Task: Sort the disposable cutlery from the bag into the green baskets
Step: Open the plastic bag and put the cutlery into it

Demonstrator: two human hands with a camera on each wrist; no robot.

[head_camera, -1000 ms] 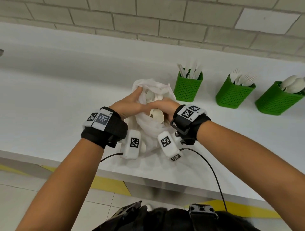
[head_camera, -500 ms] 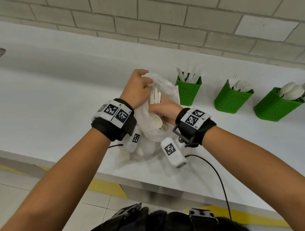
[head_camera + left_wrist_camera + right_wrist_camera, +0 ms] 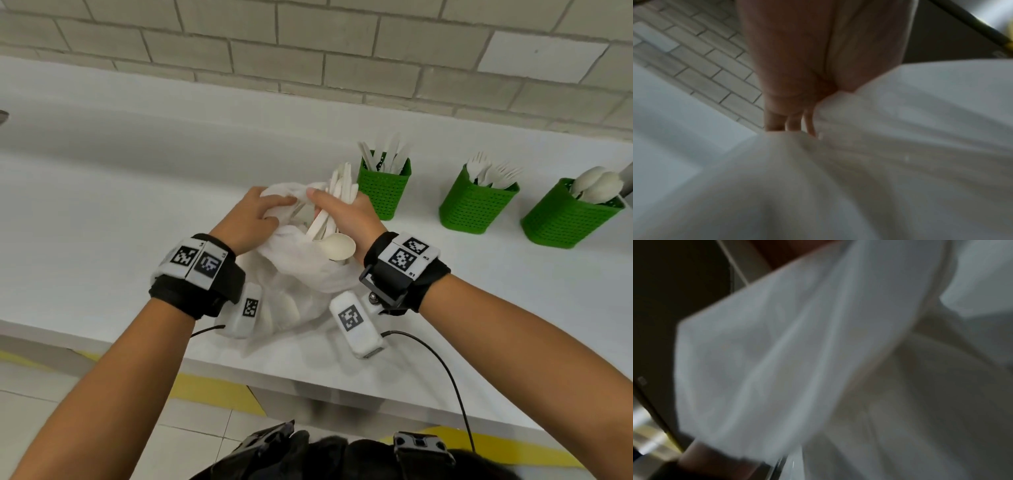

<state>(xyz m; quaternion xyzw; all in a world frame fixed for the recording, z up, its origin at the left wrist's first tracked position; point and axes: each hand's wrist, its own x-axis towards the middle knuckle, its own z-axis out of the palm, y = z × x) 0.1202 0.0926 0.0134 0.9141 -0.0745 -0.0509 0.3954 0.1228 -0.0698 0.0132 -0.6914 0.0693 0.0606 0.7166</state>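
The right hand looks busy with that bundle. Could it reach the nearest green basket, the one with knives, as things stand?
Probably yes: the right hand grips white cutlery just beside the green perforated plastic basket, with nothing between them.

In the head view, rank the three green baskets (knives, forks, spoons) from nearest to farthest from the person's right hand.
Measured from the right hand, which grips a bundle of cutlery at the bag:
1. Knife basket, just right of the hand.
2. Fork basket, the middle one, farther right.
3. Spoon basket, at the far right edge of the counter.
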